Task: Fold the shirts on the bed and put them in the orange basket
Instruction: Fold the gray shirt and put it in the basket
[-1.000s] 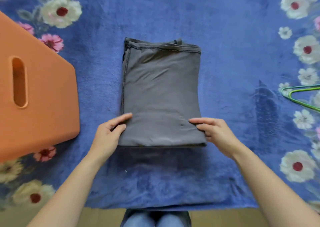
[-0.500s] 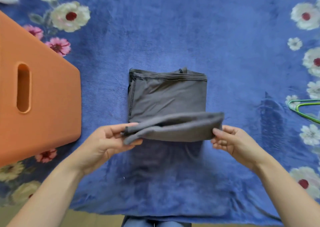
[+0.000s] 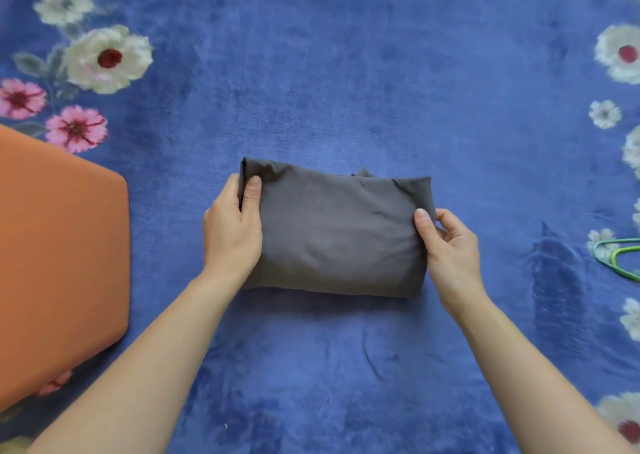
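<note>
Your left hand grips the left end of the folded grey shirt and your right hand pinches its right end, thumbs on top, on the blue bed cover, right of the orange basket and apart from it.

Orange basket blocks left side, just beside left hand. Green hanger at right edge. Blue floral blanket open beyond folded grey shirt.

Shirt on bedspread, basket left of it, hanger far right, left hand and right hand at its ends
</note>
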{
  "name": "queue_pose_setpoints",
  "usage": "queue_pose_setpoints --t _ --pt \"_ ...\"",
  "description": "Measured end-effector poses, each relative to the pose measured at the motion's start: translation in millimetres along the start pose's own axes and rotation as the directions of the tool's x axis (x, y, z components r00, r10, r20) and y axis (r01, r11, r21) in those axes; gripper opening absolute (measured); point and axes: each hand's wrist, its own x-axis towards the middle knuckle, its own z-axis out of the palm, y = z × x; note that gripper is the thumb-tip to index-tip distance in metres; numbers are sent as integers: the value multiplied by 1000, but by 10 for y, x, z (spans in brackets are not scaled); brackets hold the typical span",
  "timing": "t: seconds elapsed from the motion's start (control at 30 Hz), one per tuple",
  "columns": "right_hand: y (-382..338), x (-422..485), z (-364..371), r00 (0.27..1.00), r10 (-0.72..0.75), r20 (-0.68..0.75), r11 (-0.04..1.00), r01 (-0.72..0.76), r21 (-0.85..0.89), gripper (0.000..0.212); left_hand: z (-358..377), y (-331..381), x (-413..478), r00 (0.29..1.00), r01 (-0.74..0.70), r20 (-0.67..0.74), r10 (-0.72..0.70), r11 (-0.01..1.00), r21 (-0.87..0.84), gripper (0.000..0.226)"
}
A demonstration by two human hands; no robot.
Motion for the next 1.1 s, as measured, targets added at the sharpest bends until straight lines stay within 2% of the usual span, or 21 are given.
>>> queue_pose_setpoints --t 0.07,0.17,0.2,0.23,0.3,0.37,0.43,0.5,0.57,0.63,0.7,0.73,0.77,0.83,0.87,0.93,0.97,1.03,1.1 --pt "89 89 99 998 -42 -54 988 34 -151 27 100 -91 125 999 35 -13 -34 998 60 30" --pt "235 162 172 981 -77 -178 918 0 -396 24 182 -150 146 992 121 -38 -117 983 137 33" --pt "250 151 195 961 -147 -234 890 25 -455 25 185 -150 92 996 84 -57 -75 980 182 39" --pt "259 129 231 924 -275 -265 839 95 -536 31 197 -150 25 996 -11 -84 35 964 264 43" --pt "274 77 331 839 -524 -150 635 267 -725 45 248 -153 -142 964 -215 -48 262 872 440 46" --pt "335 69 421 804 -584 109 399 401 -824 52 329 -255 -267 939 -329 103 328 768 550 49" --pt "395 111 447 824 -480 300 253 457 -853 56 357 -422 -318 962 -274 183 204 735 621 54" --pt "439 190 394 868 -351 352 200 436 -877 58 325 -540 -303 983 -152 177 52 770 619 56" --pt "453 240 327 913 -270 307 279 379 -882 59 294 -545 -272 985 -106 173 8 816 568 52" --pt "406 199 282 951 -263 165 488 279 -827 63 260 -444 -278 990 -72 143 10 898 434 56" --pt "341 133 237 972 -234 -38 752 156 -641 62 221 -313 -291 995 68 61 -80 983 173 69" --pt "303 95 216 984 -147 -99 858 77 -507 56 198 -289 -296 981 183 49 -185 982 41 74" --pt "241 61 199 994 -26 -102 929 -14 -369 48 149 -243 -296 947 317 73 -312 946 -64 78" --pt "139 39 159 982 187 -7 966 -185 -179 34 44 -184 -290 843 536 185 -505 819 -205 73" --pt "75 43 134 966 255 36 960 -248 -133 26 -22 -129 -297 786 616 265 -558 744 -259 59" --pt "-70 27 79 931 350 103 935 -342 -88 10 -184 20 -344 676 733 439 -592 601 -319 24" --pt "-194 -48 52 918 367 148 930 -359 -83 8 -331 122 -418 650 756 491 -580 562 -336 14" --pt "-403 -233 -44 893 371 255 928 -367 -63 14 -606 272 -578 651 754 548 -525 534 -384 14" --pt "-749 -571 -126 862 327 387 937 -348 -18 19 -1013 450 -805 703 704 576 -418 528 -475 37"
